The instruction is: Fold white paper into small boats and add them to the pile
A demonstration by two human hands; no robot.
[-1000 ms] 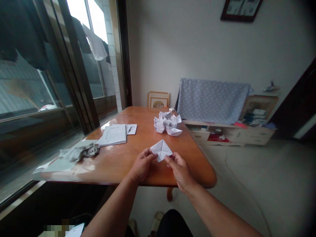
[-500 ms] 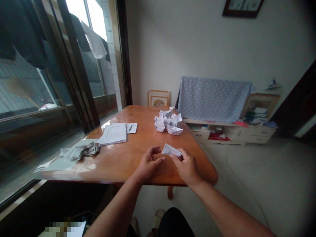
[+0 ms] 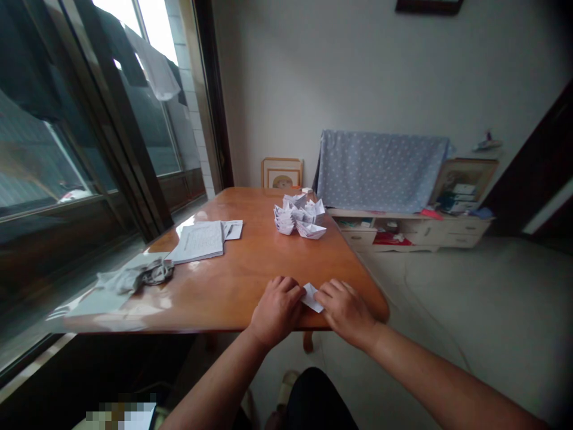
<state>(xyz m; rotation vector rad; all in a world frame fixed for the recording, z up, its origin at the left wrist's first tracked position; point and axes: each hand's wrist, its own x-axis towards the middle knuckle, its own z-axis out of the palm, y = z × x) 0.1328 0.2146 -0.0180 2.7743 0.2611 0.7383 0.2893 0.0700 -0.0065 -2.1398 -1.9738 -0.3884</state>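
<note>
A small folded white paper [image 3: 312,297] lies flat on the wooden table [image 3: 242,280] near its front edge. My left hand [image 3: 277,307] rests on its left side with the fingers curled down onto it. From the right, my right hand [image 3: 344,309] presses on it with fingers together; most of the sheet is hidden under both hands. Farther back on the table stands a pile of folded paper boats [image 3: 299,216].
A stack of printed sheets [image 3: 199,240] lies left of centre, and a grey cloth [image 3: 134,276] sits on paper at the table's left end by the window. Behind the table are a low cabinet [image 3: 412,233], a blue dotted cover [image 3: 380,170] and a framed picture [image 3: 282,173].
The folded paper, held up between both hands a second ago, has come down onto the table. Both hands now press it flat near the front edge.
</note>
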